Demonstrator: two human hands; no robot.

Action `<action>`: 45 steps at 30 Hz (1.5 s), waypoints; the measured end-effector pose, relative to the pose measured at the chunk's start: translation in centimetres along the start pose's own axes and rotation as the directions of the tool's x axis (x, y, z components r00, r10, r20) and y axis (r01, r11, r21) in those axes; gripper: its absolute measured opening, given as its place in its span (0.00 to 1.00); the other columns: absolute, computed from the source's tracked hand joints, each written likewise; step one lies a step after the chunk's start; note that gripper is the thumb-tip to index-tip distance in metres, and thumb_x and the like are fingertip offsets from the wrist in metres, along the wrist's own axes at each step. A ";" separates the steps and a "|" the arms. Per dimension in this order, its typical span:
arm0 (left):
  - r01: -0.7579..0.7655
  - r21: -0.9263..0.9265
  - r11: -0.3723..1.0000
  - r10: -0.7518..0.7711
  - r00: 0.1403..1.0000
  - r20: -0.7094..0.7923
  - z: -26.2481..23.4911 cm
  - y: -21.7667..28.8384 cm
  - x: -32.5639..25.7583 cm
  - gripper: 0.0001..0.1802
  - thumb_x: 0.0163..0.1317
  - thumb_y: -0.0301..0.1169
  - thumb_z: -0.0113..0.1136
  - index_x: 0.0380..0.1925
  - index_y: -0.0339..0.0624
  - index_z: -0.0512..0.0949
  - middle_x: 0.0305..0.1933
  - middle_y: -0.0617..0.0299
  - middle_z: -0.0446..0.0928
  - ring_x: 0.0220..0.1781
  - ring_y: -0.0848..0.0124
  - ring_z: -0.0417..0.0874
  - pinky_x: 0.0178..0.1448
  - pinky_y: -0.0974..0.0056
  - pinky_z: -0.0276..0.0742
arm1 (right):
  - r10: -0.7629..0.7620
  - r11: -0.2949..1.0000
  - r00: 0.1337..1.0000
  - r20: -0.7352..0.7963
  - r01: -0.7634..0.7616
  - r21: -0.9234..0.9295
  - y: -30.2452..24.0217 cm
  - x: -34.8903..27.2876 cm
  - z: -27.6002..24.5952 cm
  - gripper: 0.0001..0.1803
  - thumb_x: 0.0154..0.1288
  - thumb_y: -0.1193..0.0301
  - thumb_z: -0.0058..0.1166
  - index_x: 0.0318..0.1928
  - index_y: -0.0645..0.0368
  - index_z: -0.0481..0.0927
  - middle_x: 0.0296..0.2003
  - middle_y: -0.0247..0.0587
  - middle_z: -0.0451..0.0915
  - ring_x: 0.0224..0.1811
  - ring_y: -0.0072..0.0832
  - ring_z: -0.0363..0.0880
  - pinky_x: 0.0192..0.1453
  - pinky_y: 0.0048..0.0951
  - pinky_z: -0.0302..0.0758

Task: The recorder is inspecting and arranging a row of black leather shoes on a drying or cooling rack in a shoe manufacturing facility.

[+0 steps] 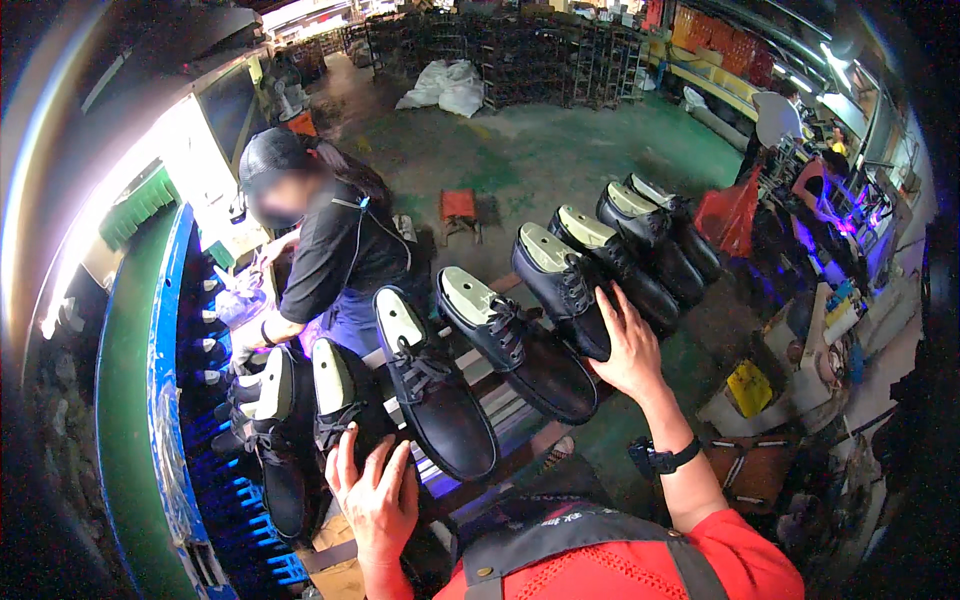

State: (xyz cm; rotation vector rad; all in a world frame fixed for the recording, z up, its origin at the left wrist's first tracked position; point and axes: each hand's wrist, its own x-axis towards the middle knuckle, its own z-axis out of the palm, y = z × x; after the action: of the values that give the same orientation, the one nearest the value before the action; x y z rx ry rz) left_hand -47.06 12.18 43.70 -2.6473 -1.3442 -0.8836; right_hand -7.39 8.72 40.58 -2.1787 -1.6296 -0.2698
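Note:
Black lace-up shoes with pale cream lasts inside stand in a slanting row before me. My right hand point(632, 347) lies with outstretched, spread fingers against the toe of one black shoe point(560, 285). At the lower left, my left hand point(375, 500) has its fingers apart and slightly bent. Its fingertips are at the toe of another black shoe point(345, 400), whose front they partly cover. Between my hands are two more, a black shoe with tied laces point(440, 410) and a laced black shoe point(535, 365). Farther left, a black shoe point(280, 450) points toward me.
Several more shoes point(640, 225) continue the row at far right. A co-worker in a dark top point(335, 240) bends over a blue-edged green conveyor point(140, 400) at left. A red stool point(460, 205) stands behind the row. A red plastic bag point(730, 215) hangs near machinery at right.

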 end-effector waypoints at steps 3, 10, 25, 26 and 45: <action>0.007 0.002 1.000 -0.007 1.000 0.008 0.0 0.0 -0.1 0.14 0.62 0.31 0.70 0.49 0.48 0.88 0.58 0.60 0.85 0.76 0.45 0.71 0.79 0.39 0.58 | -0.006 1.000 1.000 -0.007 0.006 0.003 0.1 0.0 0.1 0.69 0.45 0.64 0.82 0.84 0.41 0.51 0.80 0.54 0.58 0.77 0.54 0.67 0.78 0.49 0.70; 0.018 -0.026 0.999 -0.018 1.000 0.022 -0.2 0.1 0.0 0.18 0.58 0.27 0.69 0.50 0.47 0.88 0.58 0.58 0.85 0.78 0.42 0.68 0.79 0.38 0.57 | -0.027 0.999 0.999 -0.031 0.028 0.019 0.0 0.0 0.1 0.69 0.44 0.65 0.83 0.84 0.41 0.52 0.80 0.55 0.59 0.76 0.55 0.68 0.77 0.50 0.70; 0.006 -0.041 0.999 -0.006 1.000 0.000 -0.3 -0.1 0.1 0.17 0.60 0.27 0.70 0.51 0.48 0.88 0.57 0.59 0.85 0.77 0.43 0.70 0.78 0.39 0.59 | -0.028 1.000 0.999 -0.026 0.028 -0.002 0.1 -0.1 0.0 0.67 0.46 0.65 0.82 0.84 0.44 0.54 0.80 0.55 0.58 0.77 0.55 0.66 0.77 0.50 0.70; -0.001 -0.046 0.999 0.001 1.000 -0.005 -0.2 -0.1 0.2 0.17 0.59 0.28 0.70 0.51 0.49 0.88 0.57 0.59 0.85 0.77 0.43 0.70 0.78 0.39 0.60 | -0.020 1.000 1.000 -0.022 0.020 -0.001 0.2 -0.1 0.0 0.66 0.46 0.65 0.82 0.84 0.44 0.54 0.80 0.55 0.58 0.77 0.55 0.67 0.77 0.50 0.70; -0.009 -0.059 0.998 0.007 1.000 -0.021 0.2 -1.0 -0.3 0.18 0.59 0.31 0.71 0.51 0.52 0.87 0.58 0.62 0.85 0.76 0.49 0.72 0.77 0.42 0.62 | -0.016 1.000 1.000 -0.021 0.016 -0.010 0.1 0.0 0.3 0.67 0.45 0.73 0.80 0.84 0.43 0.53 0.82 0.48 0.57 0.79 0.54 0.65 0.77 0.51 0.70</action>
State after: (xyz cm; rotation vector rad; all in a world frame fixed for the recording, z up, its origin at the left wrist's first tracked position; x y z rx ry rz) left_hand -47.89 12.61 43.18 -2.6766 -1.3223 -0.9618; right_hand -7.35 8.82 40.28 -2.1636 -1.6386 -0.3047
